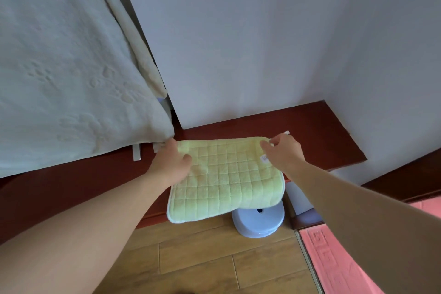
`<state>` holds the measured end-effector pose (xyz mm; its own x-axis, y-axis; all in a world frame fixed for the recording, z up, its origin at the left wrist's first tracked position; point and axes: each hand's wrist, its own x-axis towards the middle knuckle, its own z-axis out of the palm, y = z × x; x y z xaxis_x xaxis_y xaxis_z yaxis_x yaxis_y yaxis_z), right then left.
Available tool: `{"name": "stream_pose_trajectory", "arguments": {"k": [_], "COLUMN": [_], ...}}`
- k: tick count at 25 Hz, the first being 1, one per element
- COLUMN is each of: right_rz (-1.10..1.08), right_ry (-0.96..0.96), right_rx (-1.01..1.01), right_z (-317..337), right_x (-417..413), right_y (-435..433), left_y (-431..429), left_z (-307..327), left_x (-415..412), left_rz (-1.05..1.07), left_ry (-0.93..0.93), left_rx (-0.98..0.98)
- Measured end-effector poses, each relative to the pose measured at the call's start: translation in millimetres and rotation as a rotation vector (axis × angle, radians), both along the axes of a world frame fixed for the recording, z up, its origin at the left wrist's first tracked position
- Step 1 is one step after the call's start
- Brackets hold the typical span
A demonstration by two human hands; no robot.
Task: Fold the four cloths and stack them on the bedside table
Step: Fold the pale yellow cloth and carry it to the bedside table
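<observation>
Quilted yellow-green cloth (226, 181), held aloft by the two far corners.
Judged soft, light and limp: sags between the grips and curls down at the near edge, above a pale blue round stool (259, 222) on the wooden floor (202, 258). Not fragile; plush pile, probably easy to grip. Best taken at corners or along the bound hem for aligned folds. Pinched at the far left corner by fingers of the left hand (170, 162), at the far right corner by fingers of the right hand (284, 153), near a white label (265, 158). Hangs in front of a dark red ledge (322, 136), beside a pale bedcover (59, 67).
</observation>
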<state>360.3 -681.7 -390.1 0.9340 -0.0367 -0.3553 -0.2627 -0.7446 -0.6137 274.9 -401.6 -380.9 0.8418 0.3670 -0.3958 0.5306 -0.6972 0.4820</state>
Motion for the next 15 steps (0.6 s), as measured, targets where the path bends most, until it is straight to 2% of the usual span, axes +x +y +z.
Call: {"name": "stream_pose_trajectory", "arguments": {"k": [2,5,11,15], "right_rz": [-0.082,-0.181,-0.257,-0.426], "right_ry": [-0.002,0.022,0.152,0.226], "right_rx": [0.075,0.148,0.368,0.455], "right_z": [-5.8,-7.0,-10.0,-12.5], "right_x": [4.9,12.0,28.1,40.5], "right_y": [4.7,8.2,14.1,8.4], "left_y": [1.0,3.2,10.2,20.6], "left_z": [-9.9,-20.1,-30.6,-36.7], "left_x": [8.5,17.5,35.8,49.6], "left_rz": [0.118,0.161,0.319,0.44], "left_ry": [-0.045,-0.084,-0.203,-0.225], "left_rx": [-0.024,-0.04,-0.102,-0.258]}}
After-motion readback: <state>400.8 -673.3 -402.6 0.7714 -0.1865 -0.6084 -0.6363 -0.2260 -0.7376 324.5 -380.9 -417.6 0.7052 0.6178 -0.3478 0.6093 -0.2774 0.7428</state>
